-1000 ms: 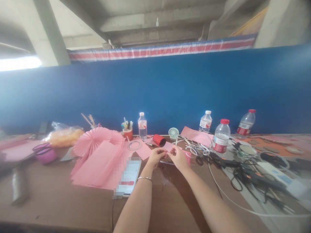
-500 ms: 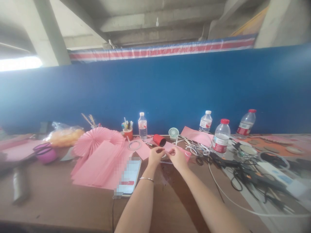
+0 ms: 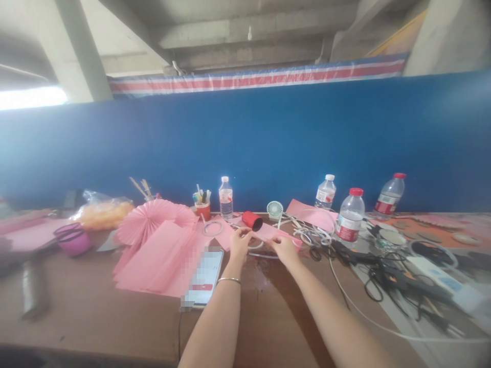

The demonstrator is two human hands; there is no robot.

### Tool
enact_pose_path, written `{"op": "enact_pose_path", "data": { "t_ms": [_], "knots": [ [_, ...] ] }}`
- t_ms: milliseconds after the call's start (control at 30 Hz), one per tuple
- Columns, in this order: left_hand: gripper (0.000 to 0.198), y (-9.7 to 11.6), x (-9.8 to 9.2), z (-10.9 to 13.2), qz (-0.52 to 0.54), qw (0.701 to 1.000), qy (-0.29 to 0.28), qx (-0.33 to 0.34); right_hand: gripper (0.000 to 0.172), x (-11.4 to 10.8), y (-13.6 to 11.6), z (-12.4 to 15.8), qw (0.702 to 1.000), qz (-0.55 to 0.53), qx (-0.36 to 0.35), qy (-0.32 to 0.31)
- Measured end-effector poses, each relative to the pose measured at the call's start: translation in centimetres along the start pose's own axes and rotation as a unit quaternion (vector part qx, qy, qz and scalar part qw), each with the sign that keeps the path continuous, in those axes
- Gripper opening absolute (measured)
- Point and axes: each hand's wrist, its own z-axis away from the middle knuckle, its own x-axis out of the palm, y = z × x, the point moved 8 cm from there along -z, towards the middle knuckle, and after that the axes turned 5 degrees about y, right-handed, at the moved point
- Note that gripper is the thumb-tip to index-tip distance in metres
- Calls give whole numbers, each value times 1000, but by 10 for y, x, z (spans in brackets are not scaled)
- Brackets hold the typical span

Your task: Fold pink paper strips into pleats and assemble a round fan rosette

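My left hand (image 3: 240, 244), a bangle on its wrist, has its fingertips pinched at the near left edge of a pink piece of paper (image 3: 268, 232). Opposite it, my right hand (image 3: 284, 249) pinches the same paper's near edge, with a short gap between the hands. The fingers partly hide how the paper is gripped. Just beyond lies a red cylinder (image 3: 252, 221) on its side, its dark open end towards me. A pale ring (image 3: 264, 255) shows on the table below the hands.
Left of my forearm lie a phone (image 3: 205, 278), pink sheets (image 3: 157, 260) and a pleated pink paper fan (image 3: 148, 220). Behind stand a bottle (image 3: 226, 198), a pen cup (image 3: 202, 209) and a small fan (image 3: 274, 210). Tangled cables (image 3: 314, 235) and bottles (image 3: 351, 217) are at right.
My hands have moved apart from a near-touching pinch, the left going slightly left and the right slightly right. More of the pink paper and pale ring shows between them.
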Motion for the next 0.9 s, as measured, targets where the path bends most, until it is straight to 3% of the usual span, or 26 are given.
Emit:
{"op": "enact_pose_path", "data": {
  "t_ms": [300,500,733,900],
  "knots": [
    [21,-1,5,4,29,1000,-9,-9,26,-3,-1,2,999,19,12,24],
    [23,1,-1,-1,107,994,-16,-14,36,-12,7,0,996,62,16,67],
    [26,-6,-22,-13,154,987,51,-15,35,2,23,-1,987,-145,68,27],
    [27,-8,-25,-15,149,987,56,-4,37,0,21,-2,991,-124,43,35]
  ]
}}
